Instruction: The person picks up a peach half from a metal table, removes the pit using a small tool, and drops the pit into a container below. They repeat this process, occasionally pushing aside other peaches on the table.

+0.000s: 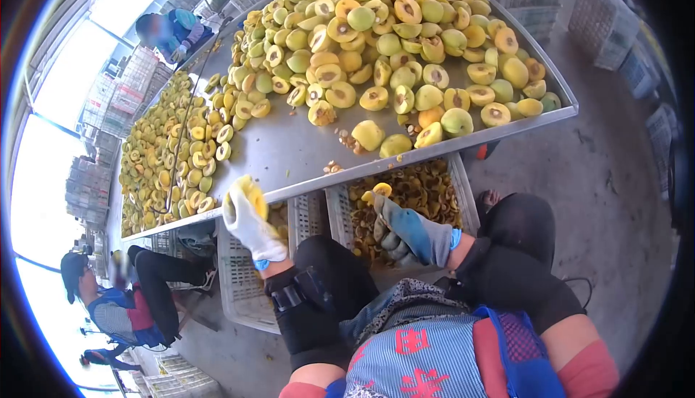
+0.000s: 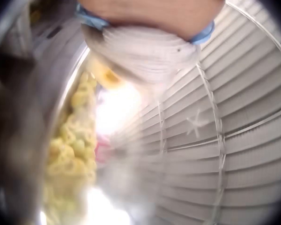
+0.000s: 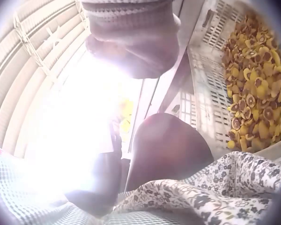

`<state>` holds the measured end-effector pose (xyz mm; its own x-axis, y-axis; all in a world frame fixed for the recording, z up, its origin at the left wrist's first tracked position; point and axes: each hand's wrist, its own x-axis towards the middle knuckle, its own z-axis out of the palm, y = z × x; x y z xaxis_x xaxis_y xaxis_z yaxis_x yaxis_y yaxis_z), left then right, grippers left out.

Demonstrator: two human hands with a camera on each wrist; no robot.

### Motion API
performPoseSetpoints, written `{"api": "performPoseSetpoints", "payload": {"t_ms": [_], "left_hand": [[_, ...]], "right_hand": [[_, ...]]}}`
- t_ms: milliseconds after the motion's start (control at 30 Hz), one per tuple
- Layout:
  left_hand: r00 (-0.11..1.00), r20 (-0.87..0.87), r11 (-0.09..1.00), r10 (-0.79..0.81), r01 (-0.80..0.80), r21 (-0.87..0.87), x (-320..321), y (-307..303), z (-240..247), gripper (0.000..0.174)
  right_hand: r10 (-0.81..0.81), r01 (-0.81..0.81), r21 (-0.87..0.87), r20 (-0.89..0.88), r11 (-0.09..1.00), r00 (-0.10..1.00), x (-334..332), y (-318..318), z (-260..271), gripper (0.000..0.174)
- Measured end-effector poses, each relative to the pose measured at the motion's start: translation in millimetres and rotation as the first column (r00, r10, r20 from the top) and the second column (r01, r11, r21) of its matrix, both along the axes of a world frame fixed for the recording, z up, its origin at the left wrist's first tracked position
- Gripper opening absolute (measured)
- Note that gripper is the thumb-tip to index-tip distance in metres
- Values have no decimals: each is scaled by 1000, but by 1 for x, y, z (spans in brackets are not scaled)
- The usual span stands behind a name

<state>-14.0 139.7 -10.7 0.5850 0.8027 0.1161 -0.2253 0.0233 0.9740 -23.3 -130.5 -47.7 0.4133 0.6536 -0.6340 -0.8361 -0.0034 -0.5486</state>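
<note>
Gloves nearest: my left hand [image 1: 250,221] has its fingers curled round a yellow peach half [image 1: 252,194], raised at the bench [image 1: 289,152] edge. My right hand [image 1: 409,231] pinches a yellow piece [image 1: 380,191] over the crate [image 1: 464,197] so cut fruit drops in. Beyond, the peach heap [image 1: 376,36] lies within reach.

A fruit-processing shed: metal table [image 1: 289,153] heaped with halved peaches [image 1: 376,36], crates [image 1: 463,202].

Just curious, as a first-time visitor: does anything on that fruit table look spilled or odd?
Only small things: a few brown scraps lie loose on the metal table near its front edge, apart from the fruit pile. Nothing else stands out.
</note>
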Motion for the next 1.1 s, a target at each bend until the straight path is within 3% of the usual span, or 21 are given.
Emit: {"api": "performPoseSetpoints", "payload": {"t_ms": [33, 100, 167, 233, 333, 367, 400, 500, 533, 567, 633, 700, 733, 833, 867, 900, 933, 1000, 1067, 1100], "left_hand": [[972, -185, 930, 147, -72, 361, 2, 37, -12, 34], [923, -267, 730, 275, -20, 683, 5, 50, -20, 36], [973, -205, 716, 106, 69, 694, 29, 1, 4, 40], [925, -354, 580, -136, 364, 729, 60, -43, 6, 45], [797, -450, 158, -403, 545, 823, 109, -95, -13, 54], [713, -568, -9, -412, 620, 785, 124, -98, -30, 57], [675, -649, -33, -352, 684, 729, 129, -107, -37, 51], [667, -682, 114, -301, 735, 669, 139, -103, -35, 41], [708, -632, 84, -315, 684, 724, 143, -95, -42, 42], [662, -626, 237, -412, 741, 628, 142, -89, -41, 43], [616, -520, 487, -592, 787, 379, 132, -86, -31, 44], [628, -319, 641, -710, 764, 76, 115, -87, -11, 45], [605, -206, 620, -769, 784, -16, 105, -89, -2, 43], [533, 98, 505, -840, 835, -219, 76, -102, 3, 40], [546, -61, 542, -835, 837, 73, 69, -106, 1, 41], [583, -208, 493, -786, 792, 359, 63, -111, 1, 41], [639, -325, 363, -698, 706, 608, 56, -118, 2, 42], [530, -75, 513, -845, 841, 170, 44, -133, 8, 35], [534, 100, 504, -840, 835, -222, 43, -135, 4, 33], [540, 100, 515, -836, 833, -201, 42, -135, 0, 37]], "right_hand": [[-6, 7, 40, -20, 999, 1000, 2, 0, 2, 64], [-42, 44, 40, -66, 998, 997, 9, 3, -2, 68], [-113, 113, 0, -21, 994, 993, 7, 6, 5, 67], [-160, 158, -51, -48, 986, 986, 16, 5, 5, 64], [-149, 148, 49, 0, 988, 989, 12, 2, -5, 61], [-128, 127, 48, 12, 991, 992, 13, -1, -4, 60], [-107, 106, 48, 23, 993, 994, 15, -5, -2, 58], [-118, 125, -35, 166, 991, 979, 15, -15, 21, 53], [-128, 149, -74, 233, 986, 964, 13, -16, 27, 52], [-214, 254, -46, 407, 966, 888, 14, -13, 20, 50], [-354, 432, 71, 697, 899, 623, 19, -2, -10, 47], [-501, 508, 221, 690, 833, 523, 24, 8, -25, 43], [-569, 537, 294, 676, 791, 468, 26, 11, -30, 42], [-446, 479, 219, 783, 850, 434, 33, 7, -30, 42], [-397, 477, 170, 810, 863, 431, 33, 5, -28, 43], [-347, 475, 119, 834, 872, 428, 31, 2, -14, 44], [-293, 472, 66, 856, 879, 426, 30, 1, -6, 45], [-290, 454, 59, 841, 889, 458, 27, 2, -8, 46], [-286, 440, 57, 832, 896, 475, 25, 2, -7, 46], [-285, 435, 59, 831, 899, 477, 25, 1, -4, 46]]}}
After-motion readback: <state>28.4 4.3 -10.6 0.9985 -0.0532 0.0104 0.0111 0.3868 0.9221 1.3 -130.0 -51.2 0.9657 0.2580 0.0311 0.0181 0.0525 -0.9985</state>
